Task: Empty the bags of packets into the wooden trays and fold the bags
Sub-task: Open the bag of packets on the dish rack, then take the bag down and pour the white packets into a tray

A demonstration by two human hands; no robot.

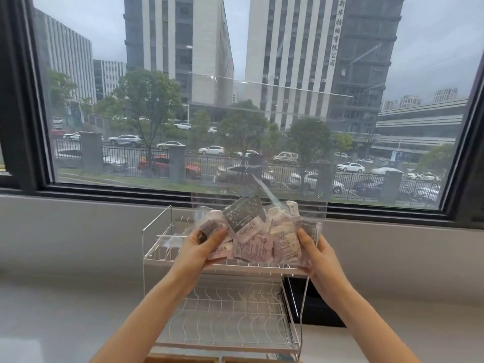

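So both hands are on it right now: left hand has its fingers curled round the left end of the clear bag, and the right hand is clamped round the right end. Bag is held up in the air at about 12 o'clock from me, in front of the window, with its empty top part standing tall and see-through above the load.

All the packets have slumped to the bottom of it. My guess is this thing is light but floppy: thin slick film, loose sachets inside that shift whenever it tilts. Nothing fragile, I'd say. Best hold looks like the bottom corners, so it can be tipped mouth-down and shaken out. Pinch through the film onto a packet and it'll likely stay stuck in there.

Around it: a white wire dish rack sits straight below the bag on the pale counter, two tiers, with a dark box-like thing at roughly 4 o'clock of the rack. The wooden tray only just peeks in at 6 o'clock, bottom edge of view. So the rack is the obstacle, I reckon; packets dumped here would fall through or snag on the wires, the bag has to come back toward me first.
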